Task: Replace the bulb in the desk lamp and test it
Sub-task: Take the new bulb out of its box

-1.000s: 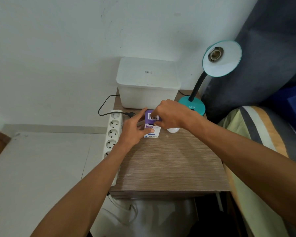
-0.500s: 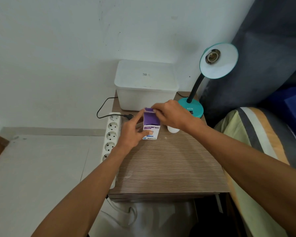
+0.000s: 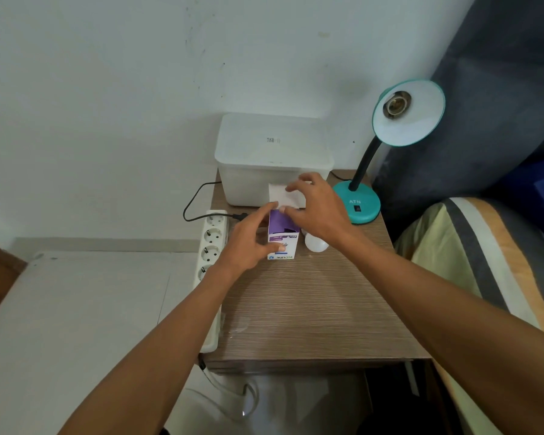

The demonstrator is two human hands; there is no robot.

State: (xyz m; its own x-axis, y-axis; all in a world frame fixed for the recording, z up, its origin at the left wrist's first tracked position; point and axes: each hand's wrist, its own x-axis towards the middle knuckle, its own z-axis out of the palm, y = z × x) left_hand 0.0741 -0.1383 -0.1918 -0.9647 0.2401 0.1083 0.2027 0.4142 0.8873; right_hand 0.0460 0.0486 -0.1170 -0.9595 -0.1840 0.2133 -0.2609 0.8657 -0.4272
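A purple and white bulb box (image 3: 282,235) stands on the wooden bedside table (image 3: 311,309). My left hand (image 3: 252,243) grips its left side. My right hand (image 3: 314,211) holds the box's white top flap (image 3: 280,196) lifted open, fingers pinching its edge. A white bulb (image 3: 315,244) lies on the table just right of the box, partly under my right wrist. The teal desk lamp (image 3: 358,207) stands at the back right, its shade (image 3: 412,120) tilted toward me with an empty socket (image 3: 395,104).
A white lidded plastic bin (image 3: 274,158) sits behind the box against the wall. A white power strip (image 3: 212,246) hangs along the table's left edge with a black plug in it. A striped blanket (image 3: 471,262) and dark cushion lie to the right.
The box's top flap, shut before, now stands open and lifted by my right hand. My left hand keeps its hold on the box.
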